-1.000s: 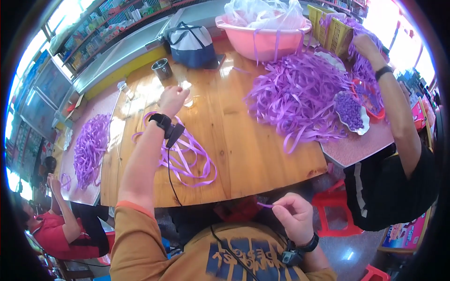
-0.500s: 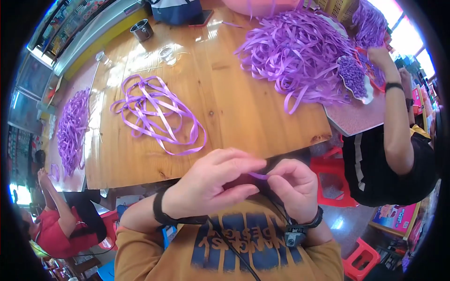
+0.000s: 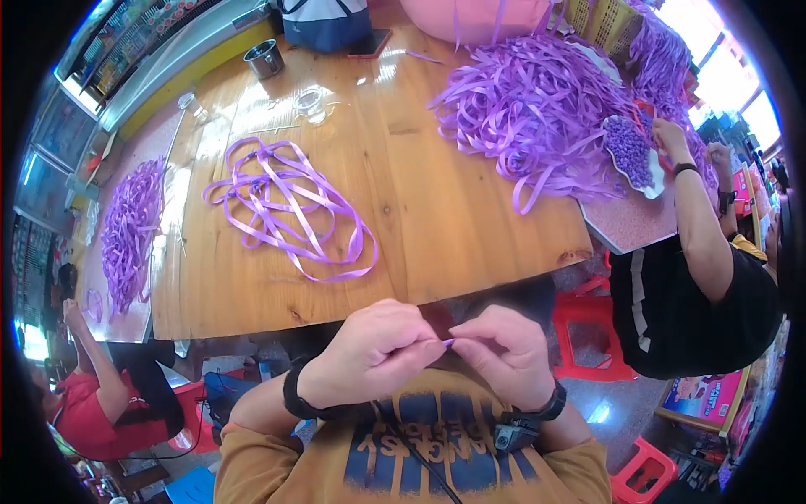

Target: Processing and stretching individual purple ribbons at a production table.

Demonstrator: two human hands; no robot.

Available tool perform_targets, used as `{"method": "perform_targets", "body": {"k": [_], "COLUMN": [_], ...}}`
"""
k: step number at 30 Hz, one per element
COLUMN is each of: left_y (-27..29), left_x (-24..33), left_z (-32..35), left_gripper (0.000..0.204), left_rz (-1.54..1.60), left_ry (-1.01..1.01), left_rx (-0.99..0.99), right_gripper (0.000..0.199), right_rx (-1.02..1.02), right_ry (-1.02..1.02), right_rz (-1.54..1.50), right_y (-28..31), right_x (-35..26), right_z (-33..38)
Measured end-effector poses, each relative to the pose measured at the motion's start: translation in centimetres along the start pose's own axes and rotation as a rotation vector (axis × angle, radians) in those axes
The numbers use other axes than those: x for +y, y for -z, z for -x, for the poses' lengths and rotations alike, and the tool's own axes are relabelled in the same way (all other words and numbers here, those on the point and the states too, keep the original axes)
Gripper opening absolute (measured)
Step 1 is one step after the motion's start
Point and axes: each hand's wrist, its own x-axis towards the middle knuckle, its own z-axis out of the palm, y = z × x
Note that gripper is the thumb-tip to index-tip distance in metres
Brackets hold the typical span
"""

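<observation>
Presently the left hand (image 3: 369,357) and the right hand (image 3: 504,353) meet close in front of the chest, below the near edge of the wooden desk (image 3: 420,193). Both grips are closed, fingertips pinching a small piece of purple ribbon (image 3: 447,343) between them; only a short bit of it shows between the two hands. Each wrist carries a dark band.

On the desk, left of centre, lies a loose coil of purple ribbon (image 3: 290,210), well apart from the hands. At the far right sits a large heap of purple ribbon (image 3: 537,118), with a white dish of small purple pieces (image 3: 630,151) just beside it. At the far edge stand a metal cup (image 3: 264,59) and a small clear glass (image 3: 310,101).

A second person in a black shirt (image 3: 697,311) sits at the right, one hand at the heap. A third person in red (image 3: 101,403) sits near left, beside another pile of ribbon (image 3: 130,227)
</observation>
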Motion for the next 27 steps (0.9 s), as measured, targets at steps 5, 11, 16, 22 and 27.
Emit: {"method": "perform_targets", "body": {"k": [5, 11, 16, 22, 27], "left_y": [-0.6, -2.3, -1.6, -1.8, -2.1], "left_x": [1.6, -0.1, -0.1, -0.6, -0.5], "left_z": [0.8, 0.5, 0.3, 0.4, 1.2], "left_gripper": [0.014, 0.010, 0.015, 0.012, 0.009], "left_rz": [0.708, -0.373, 0.141, 0.265, 0.417], "left_ry": [0.416, -0.149, 0.154, 0.130, 0.272], "left_rx": [0.141, 0.282, -0.123, -0.133, -0.100], "right_gripper": [0.011, 0.017, 0.026, 0.026, 0.021], "right_rx": [-0.096, -0.087, -0.058, -0.013, -0.029], "right_ry": [0.087, 0.125, 0.066, 0.168, 0.144], "right_rz": [-0.012, 0.162, 0.105, -0.002, -0.034], "right_y": [-0.5, -0.5, -0.5, -0.5, -0.4], "right_x": [-0.3, 0.0, -0.4, 1.0, 1.4], "right_z": [0.1, 0.5, 0.8, 0.8, 1.3]}}
